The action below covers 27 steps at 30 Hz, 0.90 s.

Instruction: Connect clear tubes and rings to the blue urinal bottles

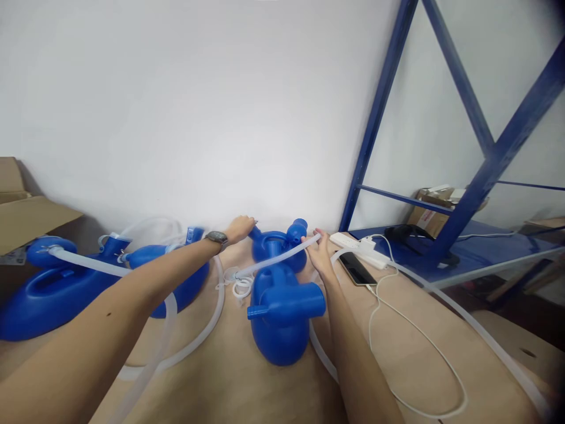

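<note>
Pale tube [282, 257] pinched at its right end, among blue jugs on a brown surface [212, 377]

At far left, an open cardboard box [39, 215], with the leftmost jug [57, 303] just beside it. Next, a second jug [188, 291], partly behind the left forearm, with loops of hose [216, 306] nearby. Past a dark wristwatch [217, 238], the left hand [241, 228], curled at a blue projection beside the rear jug [260, 250]; cannot tell whether pinching or merely touching, with fingertips mostly hidden. Below, small white rings [242, 287], near the pale tube's left end. In the middle, the front jug [282, 344], nearer the camera than the rear jug. Slanting upward across the front jug's neck, the pale tube, up to the right hand [320, 253], with thumb and fingers pinching its end. Farther right, a white power strip [375, 256], a dark-screened phone [356, 269] with a white cable [419, 321], and finally a blue metal rack [379, 118], with another cardboard box [426, 219] on its shelf.
</note>
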Motion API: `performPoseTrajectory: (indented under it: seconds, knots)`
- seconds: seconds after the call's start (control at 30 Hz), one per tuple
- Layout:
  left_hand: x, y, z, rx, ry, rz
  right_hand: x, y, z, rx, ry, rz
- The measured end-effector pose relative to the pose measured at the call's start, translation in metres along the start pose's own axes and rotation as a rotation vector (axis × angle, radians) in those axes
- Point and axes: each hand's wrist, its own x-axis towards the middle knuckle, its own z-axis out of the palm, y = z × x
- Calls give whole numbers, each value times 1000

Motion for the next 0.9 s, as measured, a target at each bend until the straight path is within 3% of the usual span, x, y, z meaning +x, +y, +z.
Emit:
performPoseTrajectory:
  seconds: [0.2, 0.33, 0.53, 0.67, 0.8, 0.9]
  knots:
    - [1, 26, 5, -32, 14, -37, -13, 17, 7, -15, -125, -45]
    - [3, 30, 7, -85, 28, -92, -14, 26, 8, -128, -102, -25]
    - [9, 2, -1, -162, 65, -310, -14, 29, 4, -133, -60, -15]
    - [0, -18, 1, -229, 51, -388, -16, 26, 5, -129, -74, -15]
    - [-16, -27, 5, -286, 38, -495, -16, 28, 6, -128, -85, -21]
    - [-21, -27, 0, -362, 31, -469, -14, 32, 6, -134, -79, -19]
